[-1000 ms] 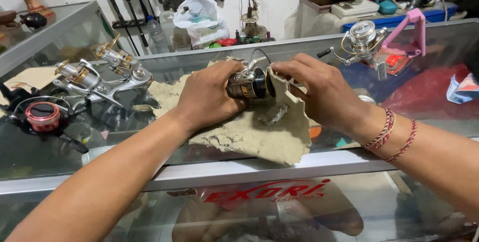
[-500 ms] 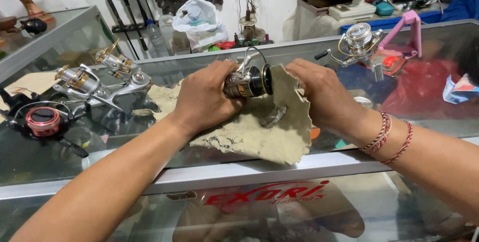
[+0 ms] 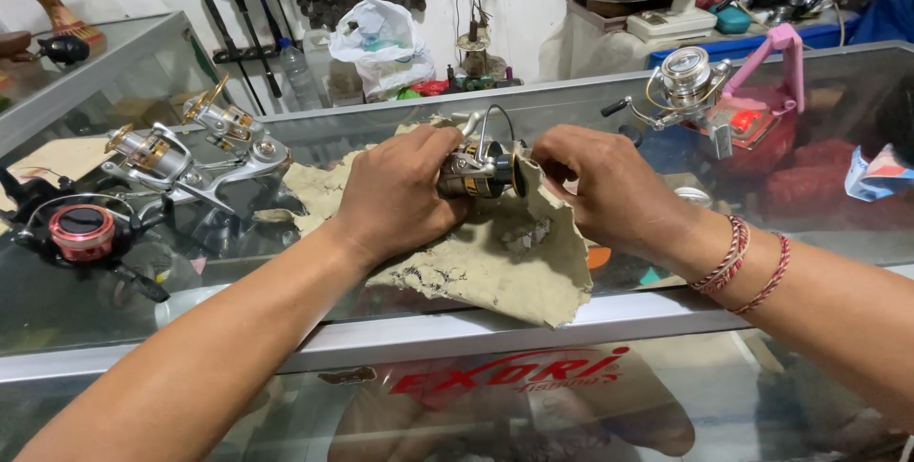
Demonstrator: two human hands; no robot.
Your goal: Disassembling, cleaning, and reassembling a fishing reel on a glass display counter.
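A black and gold spinning fishing reel [image 3: 481, 169] lies sideways on a beige cloth [image 3: 476, 253] spread over a glass counter [image 3: 571, 305]. My left hand [image 3: 400, 196] is wrapped around the reel's body from the left. On the right, my right hand [image 3: 600, 181] pinches the cloth's raised edge against the reel's spool end. The reel's wire bail [image 3: 490, 119] arches above it between the two hands. Red thread bands [image 3: 747, 257] circle my right wrist.
Two silver and gold reels [image 3: 190, 153] and a black reel with a red spool [image 3: 81, 232] sit on the counter at left. A silver reel [image 3: 681, 86] stands by a pink holder [image 3: 776, 58] at right. Rods, a white bag [image 3: 381, 39] and clutter line the back wall.
Both hands with the reel have stayed in place on the cloth. The right hand's fingers have drawn the cloth edge closer against the spool; the reel has turned slightly.
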